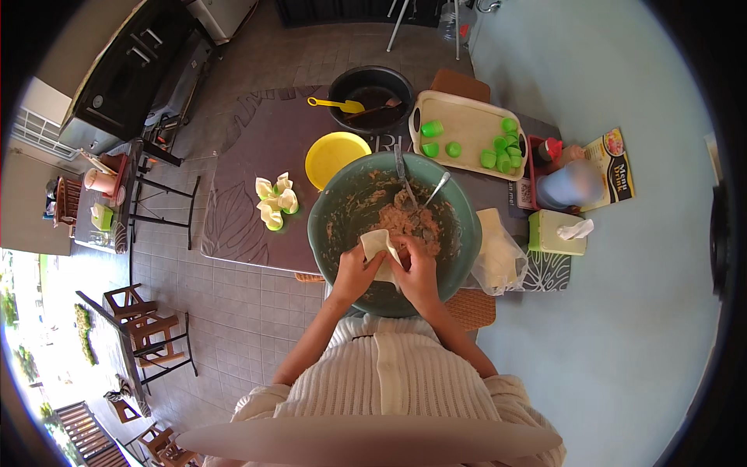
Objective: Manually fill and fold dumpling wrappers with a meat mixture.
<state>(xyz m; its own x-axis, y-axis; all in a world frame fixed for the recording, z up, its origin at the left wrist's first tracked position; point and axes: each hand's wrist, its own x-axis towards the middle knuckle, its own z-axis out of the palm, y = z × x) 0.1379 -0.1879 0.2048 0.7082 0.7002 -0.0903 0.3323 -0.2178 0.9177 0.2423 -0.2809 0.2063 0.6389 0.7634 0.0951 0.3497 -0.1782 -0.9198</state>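
Observation:
Over the near side of a large green plastic basin [323, 225], my left hand [355, 273] and my right hand [417, 273] pinch one pale dough wrapper [376, 240] between them. Brown minced filling [394, 219] lies in the basin and is smeared on its wall. Two metal utensils stick in the filling, one a spoon [439, 185]. To the left, several small green cups [273, 224] lined with wrappers [288, 199] stand grouped on the table. A plastic bag with a stack of pale wrappers [497, 248] lies right of the basin.
A yellow plate [335, 153] and a black basin [373, 73] with a yellow scraper [350, 107] and a brush stand beyond. A beige tray [467, 111] holds several green cups [501, 160]. At right are a tissue box [543, 233], a red holder with bottles, and the wall [659, 262].

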